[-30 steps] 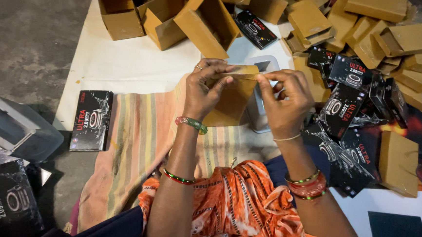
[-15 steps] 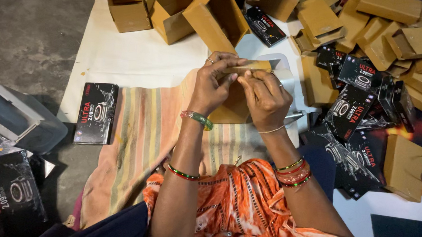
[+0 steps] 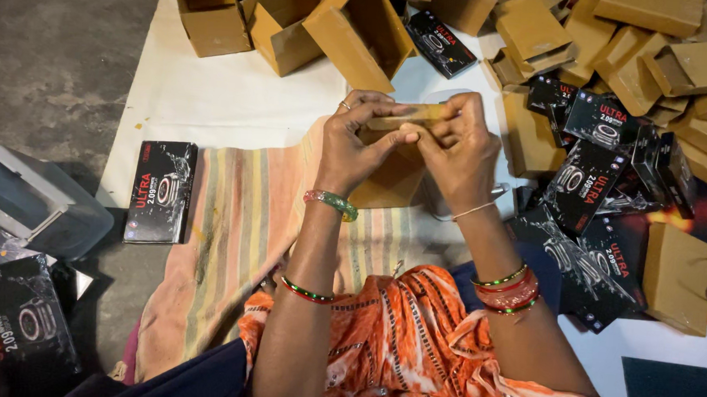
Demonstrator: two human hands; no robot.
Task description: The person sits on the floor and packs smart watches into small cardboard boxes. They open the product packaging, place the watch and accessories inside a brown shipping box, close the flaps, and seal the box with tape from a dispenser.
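My left hand and my right hand are close together above the striped cloth, both gripping a small brown cardboard box. Fingers of both hands pinch its top flap, which is partly folded over. Bangles sit on both wrists. The lower half of the box shows between my palms; the rest is hidden by my fingers.
Several open brown boxes lie at the back and more at the right. Black printed cartons pile up to the right; another carton lies left on the white sheet. A grey plastic case sits far left.
My hands have drawn closer together on the brown box and the top flap has been folded down further. The view has shifted slightly.
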